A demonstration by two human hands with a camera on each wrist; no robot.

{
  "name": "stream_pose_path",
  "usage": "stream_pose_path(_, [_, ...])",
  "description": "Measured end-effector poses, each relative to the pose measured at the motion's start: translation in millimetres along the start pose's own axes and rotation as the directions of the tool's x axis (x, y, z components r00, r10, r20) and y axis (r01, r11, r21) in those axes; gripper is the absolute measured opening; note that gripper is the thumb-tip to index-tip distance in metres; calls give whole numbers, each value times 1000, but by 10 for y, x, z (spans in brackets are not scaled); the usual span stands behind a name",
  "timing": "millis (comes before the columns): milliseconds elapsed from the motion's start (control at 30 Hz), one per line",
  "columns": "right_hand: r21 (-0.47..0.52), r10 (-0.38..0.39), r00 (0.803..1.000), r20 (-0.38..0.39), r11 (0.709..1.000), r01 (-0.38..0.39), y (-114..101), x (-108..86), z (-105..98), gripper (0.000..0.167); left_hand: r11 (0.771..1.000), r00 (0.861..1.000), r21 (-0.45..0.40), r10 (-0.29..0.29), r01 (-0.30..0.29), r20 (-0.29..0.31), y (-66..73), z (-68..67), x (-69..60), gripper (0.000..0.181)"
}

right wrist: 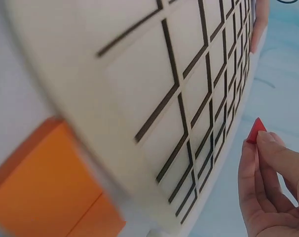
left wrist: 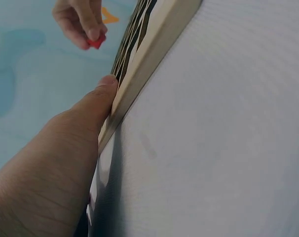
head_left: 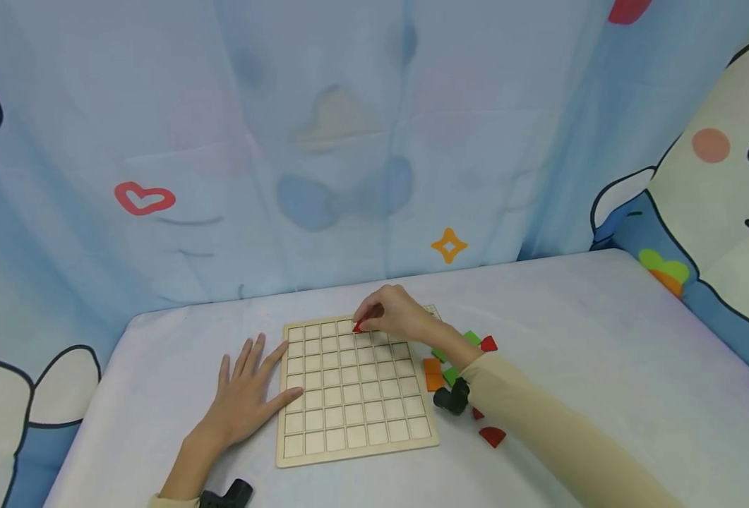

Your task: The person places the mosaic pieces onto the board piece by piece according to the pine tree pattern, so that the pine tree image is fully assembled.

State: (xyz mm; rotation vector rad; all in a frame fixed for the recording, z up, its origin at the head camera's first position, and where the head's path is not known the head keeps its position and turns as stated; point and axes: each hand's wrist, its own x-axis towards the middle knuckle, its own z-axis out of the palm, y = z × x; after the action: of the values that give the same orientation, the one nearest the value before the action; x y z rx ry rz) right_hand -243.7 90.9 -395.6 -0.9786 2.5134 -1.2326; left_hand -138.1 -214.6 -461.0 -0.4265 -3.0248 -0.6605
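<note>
A square wooden grid board [head_left: 342, 457] lies flat on the white table, its grooves forming rows of small squares. My right hand [head_left: 394, 312] pinches a small red pointed piece [right wrist: 256, 130] between thumb and fingertips over the board's far part. Whether that piece touches the board I cannot tell. At the board's left edge, my left hand [head_left: 243, 395] rests with fingers spread and straight, its thumb [left wrist: 101, 98] against the wooden rim. Two orange pieces [head_left: 434, 374] lie side by side just right of the board.
Right of the board, several green pieces [head_left: 452, 375] and red pieces [head_left: 492, 436] lie scattered, some partly hidden under my right forearm. Black wrist mounts [head_left: 452, 397] sit at both wrists. A blue printed curtain [head_left: 253, 212] hangs behind the table.
</note>
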Motion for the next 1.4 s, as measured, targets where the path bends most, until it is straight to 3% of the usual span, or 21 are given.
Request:
stream_pose_path(267, [-61, 13, 1000, 7, 998, -13, -42, 193, 187, 8, 1000, 1000, -7, -24, 24, 17, 12, -10, -31, 86])
stream_pose_path(700, [-208, 28, 999, -15, 978, -31, -37, 238, 297, 9, 1000, 1000, 0, -13, 13, 7, 23, 11, -17, 86])
stream_pose_path(967, [-200, 8, 1000, -1, 980, -8, -4, 260, 303, 11, 1000, 1000, 4, -16, 16, 10, 43, -14, -24, 84])
stream_pose_path(1300, [-236, -18, 996, 83, 971, 38, -56, 297, 267, 15, 1000, 1000, 0, -22, 22, 18, 25, -23, -16, 85])
stream_pose_path(1400, [-265, -61, 993, 98, 960, 85, -59, 318, 260, 17, 1000, 999, 4, -27, 27, 24, 31, -39, -9, 85])
